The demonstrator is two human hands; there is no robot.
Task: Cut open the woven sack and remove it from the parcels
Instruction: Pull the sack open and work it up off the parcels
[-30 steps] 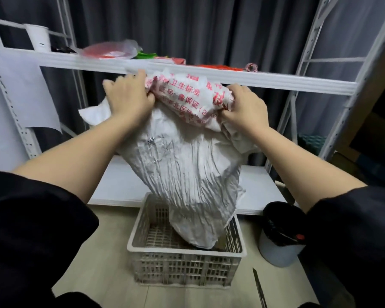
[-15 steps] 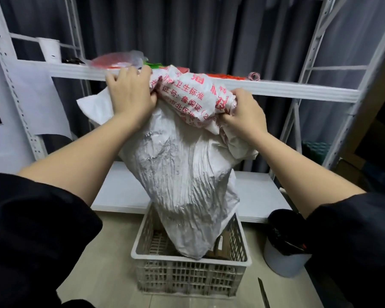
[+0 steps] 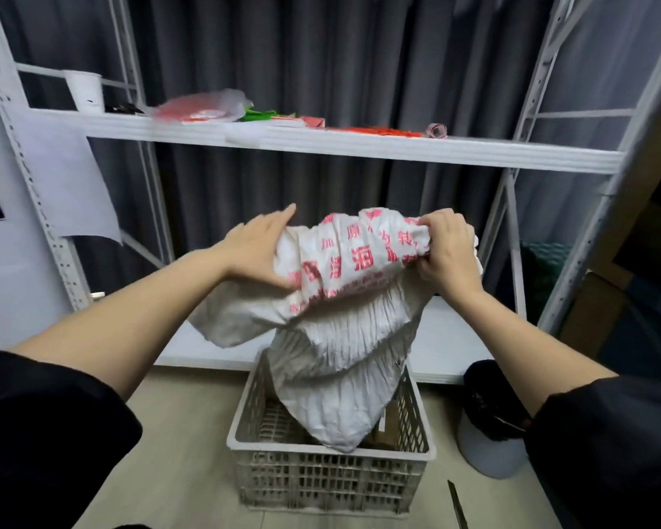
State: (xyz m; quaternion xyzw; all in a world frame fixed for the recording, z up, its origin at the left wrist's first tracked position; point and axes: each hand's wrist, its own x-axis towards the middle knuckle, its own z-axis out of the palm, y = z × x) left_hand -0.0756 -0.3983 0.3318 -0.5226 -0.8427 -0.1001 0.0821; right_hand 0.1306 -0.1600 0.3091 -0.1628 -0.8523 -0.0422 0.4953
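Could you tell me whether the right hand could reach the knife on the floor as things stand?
Probably not at once: the right hand grips the white woven sack, raised well above the knife.

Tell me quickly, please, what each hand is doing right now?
Left hand: open, fingers straight, pressed against the woven sack.
Right hand: closed, gripping the bunched top of the sack.

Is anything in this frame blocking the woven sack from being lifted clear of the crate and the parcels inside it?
Nothing visible does. The right hand grips the woven sack at its bunched top, and the left hand lies against its side. Only the sack's lower tip hangs inside the crate; the upper shelf sits well above.
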